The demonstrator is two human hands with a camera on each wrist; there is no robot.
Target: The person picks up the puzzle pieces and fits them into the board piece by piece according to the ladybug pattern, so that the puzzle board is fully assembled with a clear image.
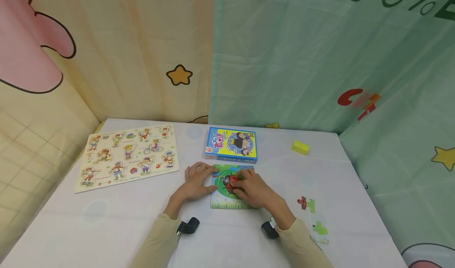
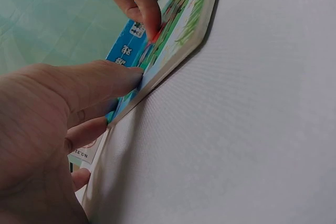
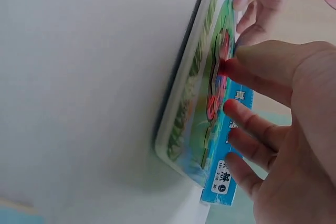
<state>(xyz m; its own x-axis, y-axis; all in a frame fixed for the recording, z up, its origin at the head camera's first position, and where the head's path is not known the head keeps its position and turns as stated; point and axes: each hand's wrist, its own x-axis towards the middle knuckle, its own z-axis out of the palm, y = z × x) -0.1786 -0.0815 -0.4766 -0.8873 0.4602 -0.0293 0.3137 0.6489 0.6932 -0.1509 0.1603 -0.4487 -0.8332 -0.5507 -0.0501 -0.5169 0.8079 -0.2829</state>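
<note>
A square ladybug jigsaw puzzle in its board point(image 1: 232, 204) lies at the middle of the table. My left hand point(image 1: 196, 182) steadies its left side, thumb on the edge and other fingers spread beside it. In the left wrist view the thumb point(image 2: 113, 80) touches the board's rim. My right hand point(image 1: 254, 187) reaches over the board, its fingertips pressing the red ladybug picture point(image 3: 216, 100), which they partly hide. A slightly raised seam shows between the pieces there. Loose puzzle pieces, one red and green point(image 1: 311, 204), one green with grass point(image 1: 321, 229), lie right of that hand.
A blue and yellow card-game box point(image 1: 231, 144) lies just behind the puzzle. At the left back is a wooden board with figures of children point(image 1: 128, 157). A yellow block point(image 1: 300, 147) sits at the back right. Curtains point(image 1: 277, 62) hang behind the white table point(image 1: 103, 228).
</note>
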